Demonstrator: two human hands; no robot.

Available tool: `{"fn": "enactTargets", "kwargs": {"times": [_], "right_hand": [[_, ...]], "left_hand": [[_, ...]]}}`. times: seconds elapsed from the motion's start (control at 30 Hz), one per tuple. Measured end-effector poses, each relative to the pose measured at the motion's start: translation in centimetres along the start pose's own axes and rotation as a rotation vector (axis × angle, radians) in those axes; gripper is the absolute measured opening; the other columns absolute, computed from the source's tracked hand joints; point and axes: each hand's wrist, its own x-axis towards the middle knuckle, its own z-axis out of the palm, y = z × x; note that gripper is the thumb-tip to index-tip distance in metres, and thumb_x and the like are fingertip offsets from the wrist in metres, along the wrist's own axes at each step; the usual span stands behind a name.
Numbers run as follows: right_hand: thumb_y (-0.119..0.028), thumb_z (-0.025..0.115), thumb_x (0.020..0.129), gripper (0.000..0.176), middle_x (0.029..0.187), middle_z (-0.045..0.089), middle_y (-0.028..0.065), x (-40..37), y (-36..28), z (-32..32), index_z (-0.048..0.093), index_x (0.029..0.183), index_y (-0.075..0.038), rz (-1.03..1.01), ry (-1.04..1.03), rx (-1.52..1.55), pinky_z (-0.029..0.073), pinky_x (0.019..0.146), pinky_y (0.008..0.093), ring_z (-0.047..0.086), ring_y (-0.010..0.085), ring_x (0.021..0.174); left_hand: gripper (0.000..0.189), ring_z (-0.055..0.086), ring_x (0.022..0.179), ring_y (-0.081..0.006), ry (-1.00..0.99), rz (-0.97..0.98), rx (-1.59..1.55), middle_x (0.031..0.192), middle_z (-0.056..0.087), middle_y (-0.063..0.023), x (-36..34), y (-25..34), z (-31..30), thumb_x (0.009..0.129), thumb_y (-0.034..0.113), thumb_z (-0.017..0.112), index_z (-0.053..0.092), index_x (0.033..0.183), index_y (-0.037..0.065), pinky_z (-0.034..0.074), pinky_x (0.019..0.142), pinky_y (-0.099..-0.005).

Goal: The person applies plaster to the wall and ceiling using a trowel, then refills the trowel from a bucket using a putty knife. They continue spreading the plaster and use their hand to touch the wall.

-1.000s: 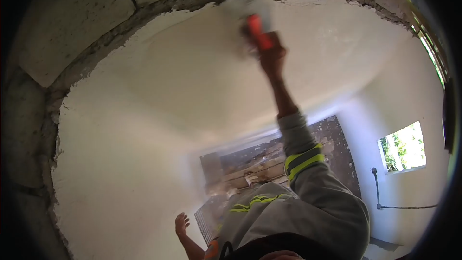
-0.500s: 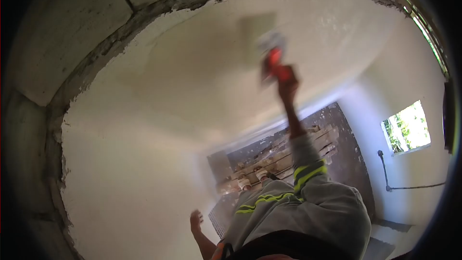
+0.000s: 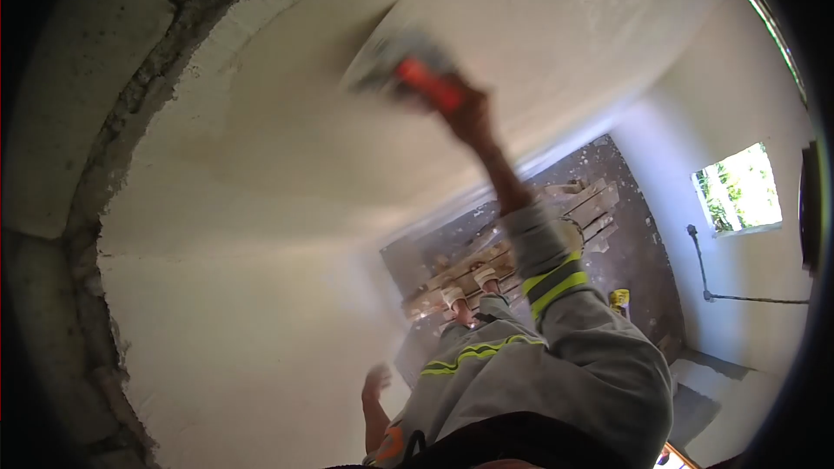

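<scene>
My right hand [image 3: 469, 117] is raised and gripping the orange handle [image 3: 430, 89] of a plastering trowel [image 3: 378, 56]. The trowel's blade lies against the fresh white plaster [image 3: 261, 208] on the wall; the hand and tool are motion-blurred. A grey sleeve with yellow reflective bands [image 3: 552, 282] covers that arm. My left hand [image 3: 377, 379] hangs low near the wall, holding nothing, fingers loosely apart and blurred.
Bare grey blockwork [image 3: 52, 122] borders the plaster at the left and top. Below me are wooden planks [image 3: 569, 208] on a dark floor and my sandalled feet [image 3: 456, 297]. A small window [image 3: 738, 188] and a dark cable [image 3: 708, 282] are on the right wall.
My right hand has swept the trowel down and to the left across the plaster. The view has tilted, showing less bare block at the top. My left hand stayed low.
</scene>
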Motion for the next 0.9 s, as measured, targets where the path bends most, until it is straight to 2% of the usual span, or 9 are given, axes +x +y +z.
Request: {"fn": "enactTargets", "kwargs": {"times": [0.1,0.2,0.27,0.33,0.4,0.5,0.57,0.67,0.9], "right_hand": [[-0.027,0.074,0.08,0.036,0.091,0.067,0.0088,-9.7,-9.4,12.9,0.066,0.112,-0.013,0.164,-0.004,0.145,0.053,0.075,0.0407,0.065,0.0277,0.085],[-0.03,0.07,0.082,0.033,0.09,0.066,0.013,-18.0,-18.1,20.8,0.063,0.106,-0.009,0.141,-0.456,0.358,0.05,0.072,0.0462,0.064,0.0331,0.083],[-0.027,0.057,0.09,0.026,0.087,0.062,0.009,-20.6,-22.8,20.1,0.063,0.116,-0.031,0.235,-0.526,0.407,0.05,0.074,0.0447,0.063,0.0308,0.085],[-0.031,0.068,0.086,0.033,0.086,0.065,0.014,-20.6,-24.3,17.1,0.06,0.107,-0.008,0.385,-0.647,0.549,0.05,0.07,0.046,0.063,0.0344,0.08],[-0.032,0.068,0.086,0.033,0.086,0.065,0.014,-22.9,-22.0,15.1,0.061,0.107,-0.008,0.421,-0.614,0.61,0.05,0.073,0.0446,0.064,0.034,0.081],[-0.035,0.069,0.087,0.033,0.085,0.067,0.0149,-23.1,-17.2,7.3,0.066,0.108,-0.009,1.204,-0.401,1.062,0.049,0.074,0.0412,0.065,0.0307,0.08],[-0.049,0.064,0.089,0.049,0.09,0.069,0.0156,-24.8,-13.4,1.6,0.065,0.1,-0.001,1.134,-0.632,0.249,0.051,0.067,0.0367,0.066,0.0227,0.077],[-0.03,0.066,0.084,0.036,0.097,0.067,0.0172,-30.7,-10.3,0.4,0.061,0.108,-0.004,0.995,-0.304,-0.04,0.05,0.074,0.0437,0.064,0.0349,0.084],[-0.012,0.068,0.075,0.037,0.104,0.062,0.0117,-36.6,-10.9,-0.9,0.061,0.112,-0.008,0.618,-0.382,0.145,0.045,0.088,0.0415,0.057,0.0315,0.1]], "left_hand": [[0.059,0.052,0.121,-0.0317,-0.013,0.35,0.115,0.136,0.051,-0.0141,3.0,10.1,-0.1,0.095,0.045,0.049,0.044,0.14,0.006,0.041,0.099,-0.0467],[0.058,0.054,0.118,-0.0301,-0.07,0.505,0.099,0.134,0.053,-0.0117,2.2,19.2,3.8,0.094,0.045,0.051,0.046,0.139,0.01,0.041,0.098,-0.0457],[0.053,0.057,0.113,-0.0251,-0.064,0.439,0.317,0.127,0.058,-0.0095,1.2,22.9,5.8,0.093,0.042,0.052,0.05,0.135,0.01,0.044,0.094,-0.0431],[0.043,0.06,0.108,-0.0213,-0.039,0.546,0.301,0.116,0.064,-0.0087,-1.7,23.3,8.2,0.094,0.038,0.05,0.056,0.124,0.007,0.047,0.09,-0.0398],[0.039,0.062,0.105,-0.021,-0.105,0.609,0.307,0.109,0.066,-0.0089,-2.0,20.7,7.7,0.096,0.036,0.047,0.058,0.118,0.006,0.048,0.088,-0.0384],[0.037,0.063,0.102,-0.0212,-0.116,0.612,0.253,0.101,0.068,-0.01,-0.8,17.2,8.0,0.098,0.035,0.045,0.061,0.11,0.004,0.049,0.087,-0.0373],[0.042,0.064,0.099,-0.0219,-0.14,0.758,0.335,0.1,0.068,-0.0119,2.0,15.7,8.5,0.1,0.04,0.044,0.061,0.11,0.004,0.05,0.088,-0.0378],[0.046,0.064,0.1,-0.0216,-0.296,0.622,0.234,0.098,0.068,-0.0106,3.4,20.6,14.0,0.1,0.046,0.045,0.06,0.11,0.003,0.05,0.088,-0.0392],[0.04,0.062,0.1,-0.0189,-0.474,0.493,0.045,0.103,0.066,-0.0061,5.6,26.4,25.4,0.098,0.041,0.052,0.062,0.119,0.007,0.049,0.089,-0.0349]]}}
